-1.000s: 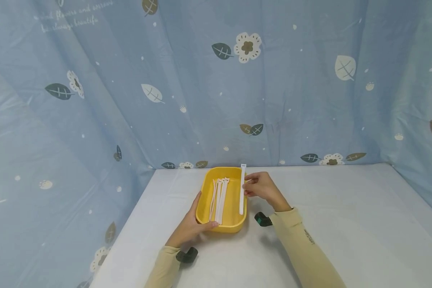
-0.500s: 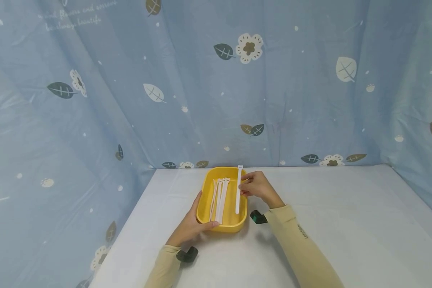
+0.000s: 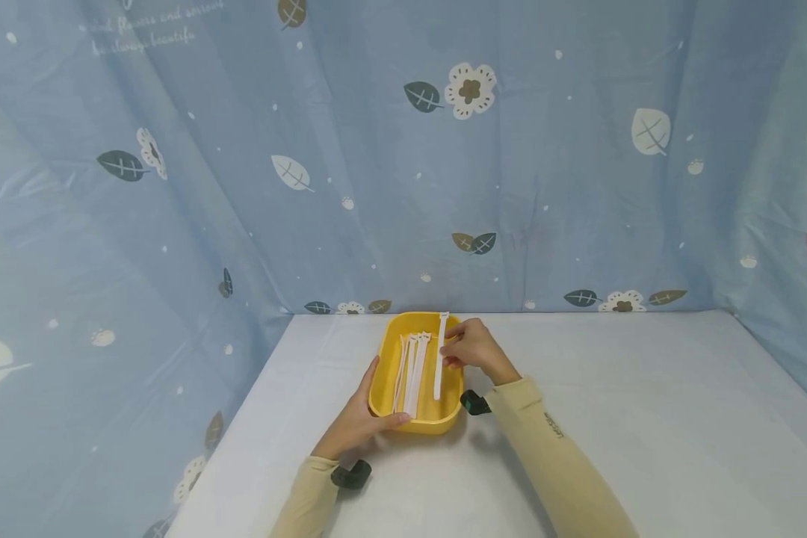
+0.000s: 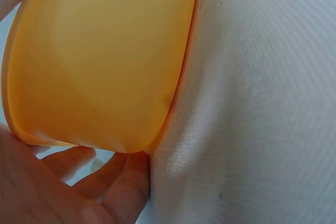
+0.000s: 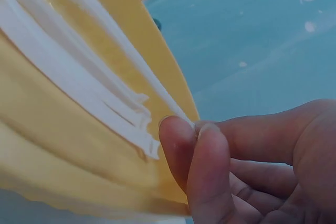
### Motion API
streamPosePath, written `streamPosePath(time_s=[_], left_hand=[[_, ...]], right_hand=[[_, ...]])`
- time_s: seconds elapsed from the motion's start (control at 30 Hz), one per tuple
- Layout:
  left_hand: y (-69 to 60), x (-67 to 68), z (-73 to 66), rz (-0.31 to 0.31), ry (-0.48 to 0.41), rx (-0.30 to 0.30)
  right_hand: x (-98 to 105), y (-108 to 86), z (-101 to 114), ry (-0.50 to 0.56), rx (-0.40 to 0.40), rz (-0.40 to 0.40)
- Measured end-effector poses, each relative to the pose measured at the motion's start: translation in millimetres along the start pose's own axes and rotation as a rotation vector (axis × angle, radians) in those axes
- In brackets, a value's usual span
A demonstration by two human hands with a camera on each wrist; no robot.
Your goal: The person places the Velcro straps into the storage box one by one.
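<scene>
In the head view, a yellow rectangular tray (image 3: 432,428) with rounded corners stands on the white-covered table. My left hand (image 3: 351,424) grips its near left corner, thumb over the rim and fingers along the outer side. In the left wrist view, fingertips (image 4: 128,184) touch the edge of the tray wall (image 4: 105,66). With thumb and fingertips, my right hand (image 3: 479,351) pinches a white strap-type cable tie (image 3: 439,366) over the tray's right part, slotted head pointing away. Several similar white cable ties (image 3: 413,377) lie lengthwise side by side in the tray's left part.
A blue curtain (image 3: 376,149) with leaves and flowers hangs directly behind the table and along both sides. The white tabletop (image 3: 619,403) extends to the right of the tray. Dark wrist cameras (image 3: 351,474) sit at both cuffs.
My right hand has moved left with the cable tie, from the tray's right rim to over its inside. The left hand and the tray have stayed in place.
</scene>
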State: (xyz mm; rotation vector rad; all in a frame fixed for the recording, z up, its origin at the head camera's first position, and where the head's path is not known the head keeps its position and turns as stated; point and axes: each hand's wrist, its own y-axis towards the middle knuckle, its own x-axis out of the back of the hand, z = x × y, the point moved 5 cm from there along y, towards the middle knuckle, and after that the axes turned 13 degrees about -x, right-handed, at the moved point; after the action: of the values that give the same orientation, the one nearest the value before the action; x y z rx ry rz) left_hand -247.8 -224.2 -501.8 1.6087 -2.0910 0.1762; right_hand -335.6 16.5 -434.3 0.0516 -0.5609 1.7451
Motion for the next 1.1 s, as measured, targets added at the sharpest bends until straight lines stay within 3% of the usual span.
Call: streamPosePath(time_s=[0.3,0.6,1.1], left_hand=[[-0.2,-0.3,0.7,0.0,-0.004,0.006],[0.3,-1.0,0.8,0.003,0.005,0.007],[-0.8,-0.1,-2.0,0.003,-0.01,0.014]], right_hand=[[-5.6,0.9,2.6,-0.072,-0.017,-0.032],[-15.4,3.4,3.9,-0.118,0.02,-0.035],[-25.2,6.2,4.4,-0.125,0.014,-0.051]])
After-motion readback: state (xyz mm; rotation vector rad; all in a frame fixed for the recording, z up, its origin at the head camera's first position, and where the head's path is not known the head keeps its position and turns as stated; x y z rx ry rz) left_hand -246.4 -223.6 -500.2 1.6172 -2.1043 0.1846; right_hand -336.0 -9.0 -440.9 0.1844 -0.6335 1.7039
